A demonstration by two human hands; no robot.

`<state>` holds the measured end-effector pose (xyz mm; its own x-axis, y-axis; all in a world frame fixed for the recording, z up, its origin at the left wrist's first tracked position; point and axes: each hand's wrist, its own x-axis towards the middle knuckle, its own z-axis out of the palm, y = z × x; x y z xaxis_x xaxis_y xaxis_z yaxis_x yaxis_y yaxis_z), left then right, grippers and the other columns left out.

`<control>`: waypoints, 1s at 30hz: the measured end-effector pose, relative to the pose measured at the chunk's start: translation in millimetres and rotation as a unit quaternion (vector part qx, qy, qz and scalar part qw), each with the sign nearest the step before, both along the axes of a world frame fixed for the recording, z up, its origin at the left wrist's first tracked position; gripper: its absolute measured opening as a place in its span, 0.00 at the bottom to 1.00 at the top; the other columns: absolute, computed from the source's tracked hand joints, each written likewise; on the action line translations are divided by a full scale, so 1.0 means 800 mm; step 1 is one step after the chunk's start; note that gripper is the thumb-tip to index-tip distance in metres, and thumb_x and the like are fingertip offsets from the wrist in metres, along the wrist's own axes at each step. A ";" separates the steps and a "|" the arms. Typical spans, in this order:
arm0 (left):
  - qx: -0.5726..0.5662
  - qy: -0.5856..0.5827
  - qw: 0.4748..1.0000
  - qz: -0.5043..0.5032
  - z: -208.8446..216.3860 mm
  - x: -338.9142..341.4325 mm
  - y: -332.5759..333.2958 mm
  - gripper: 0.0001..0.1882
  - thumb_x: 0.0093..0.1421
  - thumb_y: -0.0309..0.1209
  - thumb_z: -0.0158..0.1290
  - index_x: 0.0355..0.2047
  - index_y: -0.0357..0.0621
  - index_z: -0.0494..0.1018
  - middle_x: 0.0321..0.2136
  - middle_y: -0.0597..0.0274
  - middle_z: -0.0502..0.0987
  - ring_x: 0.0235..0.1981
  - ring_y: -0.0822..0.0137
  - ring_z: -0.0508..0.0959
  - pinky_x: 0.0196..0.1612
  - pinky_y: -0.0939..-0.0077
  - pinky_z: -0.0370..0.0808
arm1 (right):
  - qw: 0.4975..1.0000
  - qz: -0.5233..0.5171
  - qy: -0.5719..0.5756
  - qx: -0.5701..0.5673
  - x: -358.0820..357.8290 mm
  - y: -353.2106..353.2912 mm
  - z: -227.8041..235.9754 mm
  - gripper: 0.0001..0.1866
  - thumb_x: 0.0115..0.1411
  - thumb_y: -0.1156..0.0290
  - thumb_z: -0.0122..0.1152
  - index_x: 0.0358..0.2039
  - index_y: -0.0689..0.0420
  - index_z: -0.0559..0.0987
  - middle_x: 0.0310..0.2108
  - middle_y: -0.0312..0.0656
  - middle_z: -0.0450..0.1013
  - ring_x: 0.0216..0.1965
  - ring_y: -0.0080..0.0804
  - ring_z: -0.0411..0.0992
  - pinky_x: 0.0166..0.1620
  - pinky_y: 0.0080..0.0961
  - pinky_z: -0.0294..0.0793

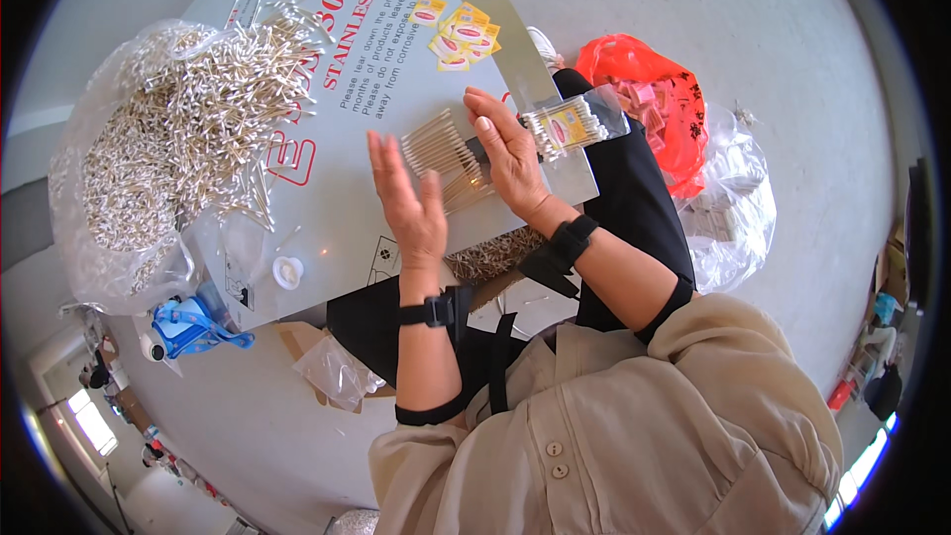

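Note:
A row of cotton swabs lies side by side on the metal-sheet tabletop, between my two hands. My left hand is on its left side, edge-on, with straight fingers and the thumb apart, holding nothing. On the right side my right hand is also open, its fingers stretched out close to the swab ends. Just right of that hand, a clear packet of cotton swabs with a yellow card inside reaches past the table edge. Whether the right hand touches the packet or the row I cannot tell.
A large clear bag overflows with loose swabs at left. Yellow cards lie at the far side. A small white tub stands near the front edge. Right, on the floor, are a red bag and a clear bag.

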<state>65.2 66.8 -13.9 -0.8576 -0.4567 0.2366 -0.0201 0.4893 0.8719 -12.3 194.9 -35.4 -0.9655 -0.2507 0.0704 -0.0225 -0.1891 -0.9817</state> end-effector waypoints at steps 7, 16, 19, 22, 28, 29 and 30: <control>-0.383 -0.234 0.887 -0.112 0.021 0.052 0.026 0.48 0.61 0.60 0.47 0.70 0.40 0.47 0.71 0.44 0.43 0.72 0.46 0.43 0.69 0.41 0.39 | 0.999 0.008 -0.013 0.029 0.003 0.015 0.013 0.16 0.71 0.67 0.47 0.53 0.64 0.73 0.60 0.44 0.67 0.60 0.30 0.64 0.61 0.24 0.63; -0.415 -0.249 0.870 -0.095 0.001 0.030 -0.001 0.46 0.60 0.54 0.51 0.70 0.42 0.49 0.71 0.45 0.44 0.72 0.48 0.44 0.68 0.38 0.41 | 0.999 0.008 0.002 0.036 0.002 0.013 0.011 0.14 0.70 0.69 0.49 0.50 0.64 0.74 0.59 0.45 0.68 0.59 0.31 0.65 0.60 0.25 0.63; -0.392 -0.226 0.889 -0.078 0.004 0.011 -0.007 0.45 0.60 0.55 0.51 0.69 0.43 0.49 0.71 0.49 0.46 0.72 0.51 0.45 0.69 0.39 0.41 | 0.999 0.006 0.001 0.037 0.002 0.014 0.013 0.14 0.70 0.68 0.49 0.50 0.64 0.74 0.58 0.45 0.68 0.59 0.31 0.65 0.60 0.25 0.63; -0.353 -0.200 0.910 -0.084 0.002 -0.011 -0.016 0.42 0.62 0.53 0.49 0.69 0.43 0.50 0.70 0.50 0.48 0.72 0.52 0.46 0.69 0.40 0.41 | 0.999 0.004 0.000 0.039 0.002 0.014 0.015 0.14 0.71 0.68 0.48 0.50 0.64 0.74 0.58 0.45 0.69 0.59 0.32 0.65 0.60 0.25 0.63; -0.388 -0.207 0.886 -0.148 -0.004 -0.022 -0.014 0.38 0.63 0.47 0.50 0.68 0.43 0.52 0.69 0.51 0.51 0.71 0.53 0.48 0.69 0.41 0.41 | 0.999 0.000 0.008 0.038 0.000 0.015 0.011 0.14 0.71 0.68 0.48 0.50 0.64 0.74 0.58 0.45 0.69 0.58 0.32 0.66 0.60 0.25 0.64; -0.389 -0.209 0.884 -0.154 -0.004 -0.015 -0.010 0.39 0.63 0.47 0.50 0.68 0.43 0.52 0.70 0.51 0.51 0.71 0.53 0.49 0.69 0.41 0.41 | 0.999 0.002 0.007 0.042 0.000 0.015 0.011 0.14 0.71 0.68 0.48 0.50 0.64 0.74 0.58 0.45 0.69 0.58 0.32 0.66 0.60 0.25 0.64; -0.390 -0.212 0.881 -0.160 -0.004 -0.009 -0.006 0.39 0.62 0.48 0.51 0.68 0.43 0.53 0.70 0.51 0.50 0.71 0.53 0.49 0.69 0.41 0.41 | 0.999 0.001 0.006 0.042 0.000 0.014 0.012 0.14 0.71 0.68 0.48 0.50 0.64 0.74 0.58 0.45 0.69 0.58 0.32 0.66 0.60 0.25 0.64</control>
<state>58.3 61.9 -17.1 -0.9999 -0.0154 -0.0019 -0.0154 0.9768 0.2138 -12.1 206.5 -25.7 -0.9639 -0.2590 0.0610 -0.0342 -0.1067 -0.9937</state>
